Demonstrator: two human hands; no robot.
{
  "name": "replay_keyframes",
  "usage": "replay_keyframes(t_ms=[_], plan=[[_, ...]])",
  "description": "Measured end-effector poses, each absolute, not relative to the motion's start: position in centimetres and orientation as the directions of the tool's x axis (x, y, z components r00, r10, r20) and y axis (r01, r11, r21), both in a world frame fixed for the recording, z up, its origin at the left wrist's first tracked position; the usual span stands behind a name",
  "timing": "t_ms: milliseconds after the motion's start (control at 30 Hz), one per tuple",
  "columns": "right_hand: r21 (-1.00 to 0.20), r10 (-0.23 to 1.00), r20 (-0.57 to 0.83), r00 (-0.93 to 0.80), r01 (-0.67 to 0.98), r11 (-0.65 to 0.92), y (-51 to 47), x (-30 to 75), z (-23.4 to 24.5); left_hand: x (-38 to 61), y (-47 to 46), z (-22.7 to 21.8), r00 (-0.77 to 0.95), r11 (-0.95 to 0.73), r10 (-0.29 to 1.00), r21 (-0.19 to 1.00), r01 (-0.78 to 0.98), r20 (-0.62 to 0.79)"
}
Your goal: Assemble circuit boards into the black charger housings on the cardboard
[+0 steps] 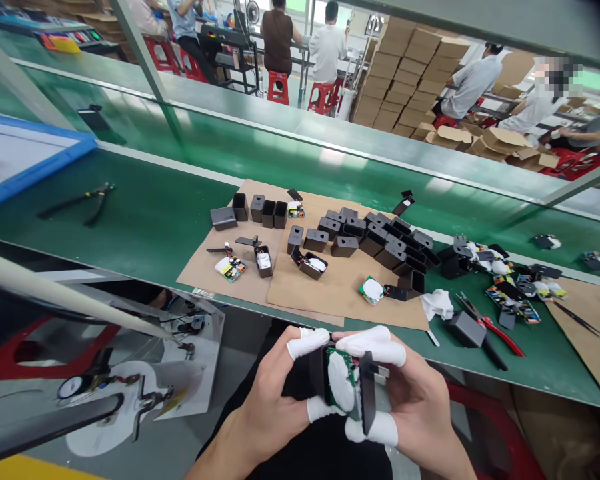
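Note:
Below the bench edge, over my lap, both hands grip one small charger assembly [347,385]: a black plastic shell with a green circuit board and a white pad showing inside. My left hand [275,393] pinches its left side, with white finger cots on the thumb and forefinger. My right hand [410,393], also in white cots, closes on the black end piece at its right side. On the green bench ahead, brown cardboard sheets [330,287] carry several empty black shells [380,243], and loose circuit boards [231,268].
Red-handled pliers [490,327] and a white cloth [437,303] lie at the right beside more parts [510,293]. Black pliers [83,200] rest at the left. A machine with a gauge [73,387] stands at lower left. Other people sit on red stools beyond, near stacked cartons [410,73].

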State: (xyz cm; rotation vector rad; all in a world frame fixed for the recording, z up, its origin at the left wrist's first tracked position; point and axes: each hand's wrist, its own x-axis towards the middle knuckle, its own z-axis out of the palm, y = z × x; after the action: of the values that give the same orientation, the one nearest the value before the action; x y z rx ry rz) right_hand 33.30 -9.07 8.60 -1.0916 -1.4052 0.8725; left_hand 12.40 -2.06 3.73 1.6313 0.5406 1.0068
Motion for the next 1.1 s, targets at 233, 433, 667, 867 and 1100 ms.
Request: replay_keyframes(t_ms=[233,433,667,867,1100], plan=[[-0.936,0.949,0.315,0.015,0.172,0.308,-9.02,33.13,8.72,12.45,-1.89,3.69,0.542,-0.307,0.766,0.937,-0.164,0.346],[-0.936,0.956,0.294,0.004,0.207,0.286,-9.00,33.12,8.64,12.40,-1.89,3.76,0.532,-0.331,0.767,0.932,-0.151,0.358],[-0.931,0.953,0.302,0.003,0.217,0.295,-8.99,33.10,8.44,12.49,-1.82,3.95,0.521,-0.367,0.764,0.920,-0.136,0.381],[-0.933,0.956,0.293,-0.001,0.219,0.286,-8.87,32.99,8.59,12.40,-1.84,4.13,0.527,-0.340,0.772,0.931,-0.131,0.356],[-0.934,0.957,0.289,0.000,0.221,0.282,-8.74,32.91,8.66,12.47,-1.87,4.16,0.538,-0.326,0.767,0.934,-0.146,0.351]])
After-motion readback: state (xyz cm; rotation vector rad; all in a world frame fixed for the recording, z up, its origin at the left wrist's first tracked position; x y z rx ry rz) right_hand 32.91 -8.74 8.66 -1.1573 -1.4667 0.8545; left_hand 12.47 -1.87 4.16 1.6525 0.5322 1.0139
